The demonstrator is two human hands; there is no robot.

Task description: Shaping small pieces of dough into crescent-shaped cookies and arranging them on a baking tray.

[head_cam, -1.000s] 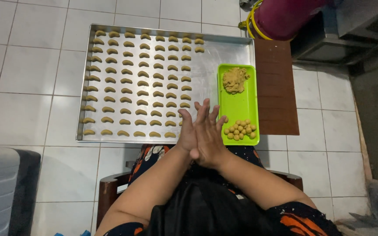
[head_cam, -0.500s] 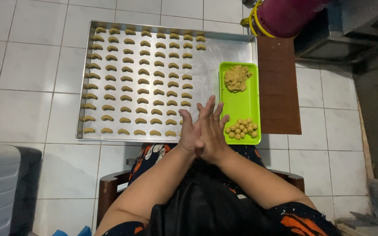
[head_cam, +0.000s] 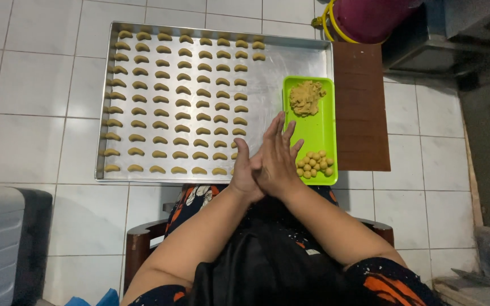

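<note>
My left hand (head_cam: pixel 244 170) and my right hand (head_cam: pixel 279 156) are pressed palm to palm, fingers stretched out, just above the near edge of a metal baking tray (head_cam: pixel 304 65). Anything between the palms is hidden. The tray lies on the tiled floor and carries several rows of small crescent-shaped dough pieces (head_cam: pixel 182 102). On its right side sits a bright green rectangular plate (head_cam: pixel 320 133) holding a lump of dough (head_cam: pixel 306 97) at the far end and several small dough balls (head_cam: pixel 314 164) at the near end, right beside my right hand.
A brown board (head_cam: pixel 361 107) lies on the floor right of the tray. A pink cylinder with a yellow hose (head_cam: pixel 370 17) stands at the top right. A grey container (head_cam: pixel 1 243) is at the lower left. A low wooden stool (head_cam: pixel 140 249) is under me.
My pressed hands have slid against each other; the right hand's fingers now reach further forward over the left. The tray and the plate have not moved.
</note>
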